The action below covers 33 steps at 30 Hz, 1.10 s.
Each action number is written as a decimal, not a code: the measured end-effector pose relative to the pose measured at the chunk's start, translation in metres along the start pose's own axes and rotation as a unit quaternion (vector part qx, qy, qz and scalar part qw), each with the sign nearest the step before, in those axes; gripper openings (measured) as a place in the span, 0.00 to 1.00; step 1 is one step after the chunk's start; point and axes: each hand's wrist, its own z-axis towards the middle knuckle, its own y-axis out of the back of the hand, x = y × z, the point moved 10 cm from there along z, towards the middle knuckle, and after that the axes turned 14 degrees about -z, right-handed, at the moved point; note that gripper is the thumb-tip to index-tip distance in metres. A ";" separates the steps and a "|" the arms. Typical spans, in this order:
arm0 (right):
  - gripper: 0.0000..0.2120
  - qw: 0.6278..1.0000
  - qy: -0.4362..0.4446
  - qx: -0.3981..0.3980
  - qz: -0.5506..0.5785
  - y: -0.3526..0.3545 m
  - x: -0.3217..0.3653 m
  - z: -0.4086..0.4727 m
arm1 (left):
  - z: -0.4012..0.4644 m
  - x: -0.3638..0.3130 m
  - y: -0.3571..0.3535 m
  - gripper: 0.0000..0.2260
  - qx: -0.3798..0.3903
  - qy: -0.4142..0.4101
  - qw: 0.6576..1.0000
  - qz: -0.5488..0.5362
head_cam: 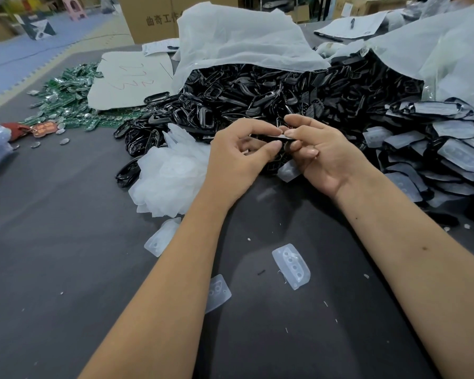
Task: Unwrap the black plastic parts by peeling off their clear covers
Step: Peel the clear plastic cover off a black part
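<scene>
I see both hands meeting in the middle of the view, above the dark grey bench. The left hand pinches a black plastic part between curled thumb and fingers, and the right hand pinches the other end of the same part, its fingertips curled in against it. The part sits edge-on between the two hands, so I cannot tell how much of its clear cover is on it.

Just left of the left hand lies a heap of peeled clear covers, touching the near edge of a big pile of bare black parts that spreads out beyond both hands from under a white bag. To the right of the right hand there is a second pile, of black parts in their clear covers, spilling from another white bag.

Nearer to me than the hands, loose clear covers lie on the bench: one with a row of holes between my forearms, one partly hidden by the left forearm, and one just left of that forearm. Another small clear piece sits right under the right hand.

Far to the left of the hands I see a scatter of green circuit boards beside a sheet of cardboard.
</scene>
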 end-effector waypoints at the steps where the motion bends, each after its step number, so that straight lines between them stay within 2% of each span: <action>1: 0.10 1.000 -0.008 0.004 0.006 0.000 -0.001 0.000 | 0.001 0.000 0.000 0.05 0.000 -0.007 1.000 0.014; 4: 0.05 0.999 -0.003 0.005 -0.046 -0.001 0.000 0.000 | 0.003 0.005 0.002 0.06 -0.016 0.008 0.999 0.027; 7: 0.09 0.993 0.018 0.010 -0.118 -0.002 0.003 -0.001 | 0.003 0.013 0.010 0.04 -0.051 0.041 0.998 0.001; 11: 0.08 0.996 0.020 0.033 -0.085 -0.007 0.004 -0.004 | 0.001 0.023 0.018 0.07 -0.104 0.095 0.985 -0.096; 18: 0.05 0.997 0.039 0.054 -0.043 -0.007 0.009 -0.004 | -0.003 0.035 0.012 0.06 -0.116 0.189 0.938 -0.266; 23: 0.05 0.996 0.080 0.034 -0.029 -0.003 0.016 -0.002 | -0.005 0.035 0.012 0.07 -0.125 0.196 0.918 -0.323; 27: 0.05 0.990 0.113 0.036 -0.075 -0.004 0.021 -0.003 | -0.006 0.036 0.015 0.08 -0.150 0.199 0.909 -0.335; 33: 0.04 0.986 0.106 0.040 -0.119 -0.007 0.018 -0.005 | -0.006 0.037 0.020 0.08 -0.170 0.190 0.915 -0.314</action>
